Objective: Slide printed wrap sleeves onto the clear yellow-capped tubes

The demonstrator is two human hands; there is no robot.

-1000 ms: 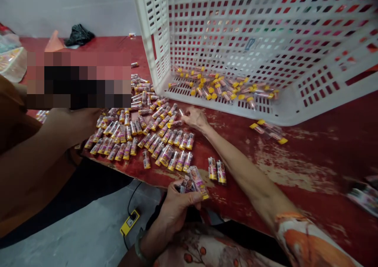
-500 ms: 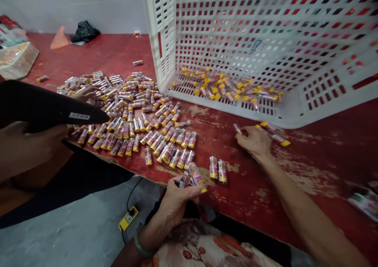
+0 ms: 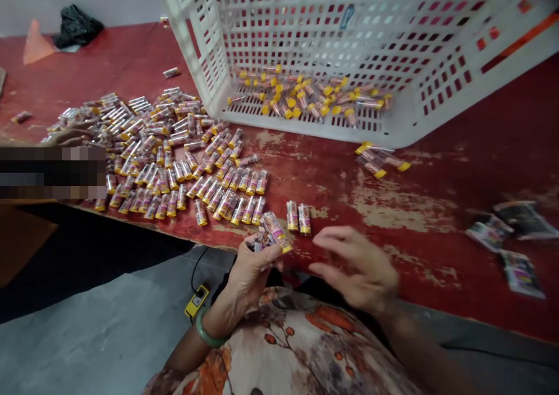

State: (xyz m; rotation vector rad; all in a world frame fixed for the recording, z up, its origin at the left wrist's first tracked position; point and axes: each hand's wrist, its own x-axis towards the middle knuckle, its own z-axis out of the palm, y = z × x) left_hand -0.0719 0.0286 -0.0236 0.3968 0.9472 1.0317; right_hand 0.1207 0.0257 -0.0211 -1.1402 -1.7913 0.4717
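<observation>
My left hand (image 3: 253,267), with a green bangle at its wrist, grips small wrapped tubes at the table's front edge; a yellow-capped tube (image 3: 276,232) sticks out on top. My right hand (image 3: 358,267) is blurred, fingers spread and nothing between them, to the right of my left hand. Two upright-looking tubes (image 3: 298,218) lie side by side just beyond both hands. Left of them spreads a large pile of similar tubes (image 3: 163,176). A few loose tubes (image 3: 379,159) lie beyond my right hand, in front of the crate.
A white perforated crate (image 3: 384,137) lies on its side with yellow-capped tubes inside. Another person's hand (image 3: 72,134) touches the pile at the left. Flat printed packets (image 3: 522,272) rest on the red table (image 3: 441,220) at the right. A black bag (image 3: 77,27) sits at the back left.
My right hand has come back from near the loose tubes by the crate towards my left hand, and its fingers have opened. The view has shifted to the right. My left hand keeps its hold.
</observation>
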